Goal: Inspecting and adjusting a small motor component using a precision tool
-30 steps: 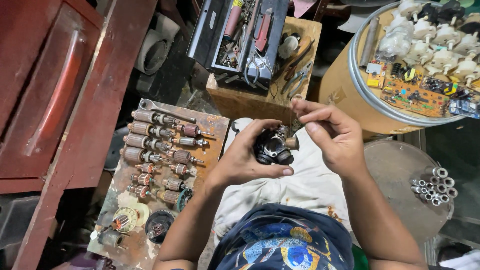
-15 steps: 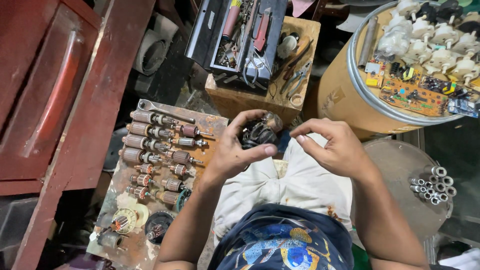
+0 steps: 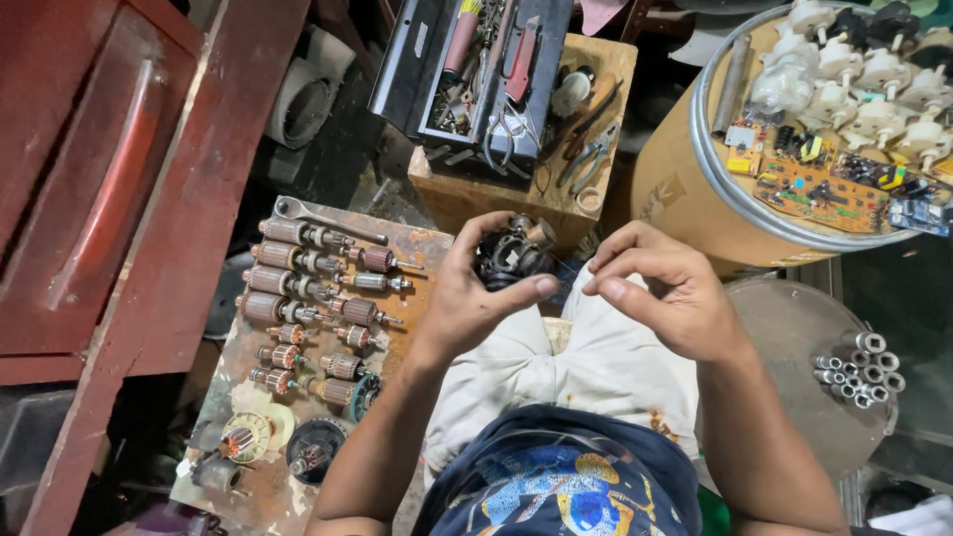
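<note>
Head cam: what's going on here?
A seated person holds a small dark motor in the left hand, above the lap. The right hand is beside it, fingertips pinched together, not touching the motor. A rusty board to the left carries rows of armatures and a wrench. An open toolbox sits ahead, and a drum topped with circuit boards to the right.
</note>
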